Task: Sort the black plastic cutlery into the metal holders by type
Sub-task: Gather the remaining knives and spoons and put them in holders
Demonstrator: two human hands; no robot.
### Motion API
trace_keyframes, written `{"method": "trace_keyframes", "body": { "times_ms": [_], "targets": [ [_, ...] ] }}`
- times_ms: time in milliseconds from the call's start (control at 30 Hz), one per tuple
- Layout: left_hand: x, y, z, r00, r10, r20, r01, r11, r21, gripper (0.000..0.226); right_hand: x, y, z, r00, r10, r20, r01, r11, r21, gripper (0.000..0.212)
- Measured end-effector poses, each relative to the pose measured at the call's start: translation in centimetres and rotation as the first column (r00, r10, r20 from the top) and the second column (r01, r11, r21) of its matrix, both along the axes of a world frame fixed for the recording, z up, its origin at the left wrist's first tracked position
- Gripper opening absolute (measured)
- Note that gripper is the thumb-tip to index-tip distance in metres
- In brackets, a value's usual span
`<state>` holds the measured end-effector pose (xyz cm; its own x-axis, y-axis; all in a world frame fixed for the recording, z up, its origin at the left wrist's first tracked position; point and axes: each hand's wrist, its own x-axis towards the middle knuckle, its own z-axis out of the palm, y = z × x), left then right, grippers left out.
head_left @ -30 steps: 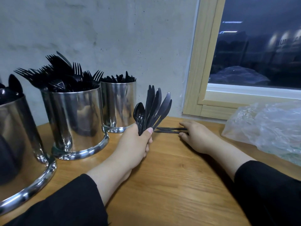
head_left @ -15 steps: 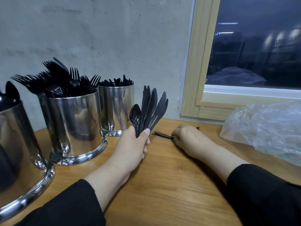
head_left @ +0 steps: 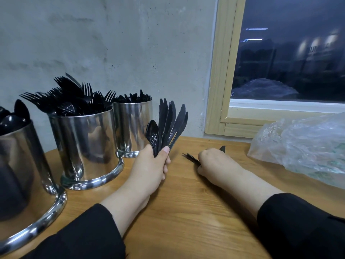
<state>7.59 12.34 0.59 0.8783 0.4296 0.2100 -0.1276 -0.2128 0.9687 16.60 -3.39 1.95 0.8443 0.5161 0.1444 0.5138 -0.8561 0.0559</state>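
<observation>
Left hand [head_left: 149, 165] grips a fanned bunch of knives [head_left: 170, 124] plus one spoon [head_left: 152, 132], upright. Right hand [head_left: 214, 162] is closed around further cutlery [head_left: 191, 157] on the surface [head_left: 186, 212], right of the metal holders [head_left: 84, 146].

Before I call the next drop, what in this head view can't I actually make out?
- Cutlery in the right hand: the fist covers the middles; only tips show, type unclear.
- Far holder: contents too small and dark to name.
- Near holder: cut off by the left edge.
- Handles of the knives and spoon: hidden inside the left hand.
- Plastic bag: crinkled film blurs its contents; cut off at right.
</observation>
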Motion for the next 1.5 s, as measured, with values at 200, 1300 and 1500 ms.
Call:
{"method": "trace_keyframes", "body": {
  "times_ms": [200, 1300, 1500],
  "targets": [
    [-0.1, 0.0, 0.0, 1.0, -0.015, 0.003, 0.015, 1.0, -0.017, 0.026, 0.4, -0.4, -0.1, 0.999, -0.041, 0.009, 0.041, 0.998, 0.054, 0.005],
    [0.4, -3.0, -0.7, 0.982, -0.176, 0.063, 0.182, 0.978, -0.101, 0.012, -3.4, 3.4, -2.5, 0.82, 0.488, -0.298, 0.465, -0.266, 0.844, 0.016],
    [-0.2, -3.3, -0.6, 0.969, -0.231, 0.086, 0.245, 0.944, -0.219, 0.016, -3.6, 3.2, -2.2, 0.821, 0.467, -0.328, 0.459, -0.2, 0.866, 0.014]
  ]
}}
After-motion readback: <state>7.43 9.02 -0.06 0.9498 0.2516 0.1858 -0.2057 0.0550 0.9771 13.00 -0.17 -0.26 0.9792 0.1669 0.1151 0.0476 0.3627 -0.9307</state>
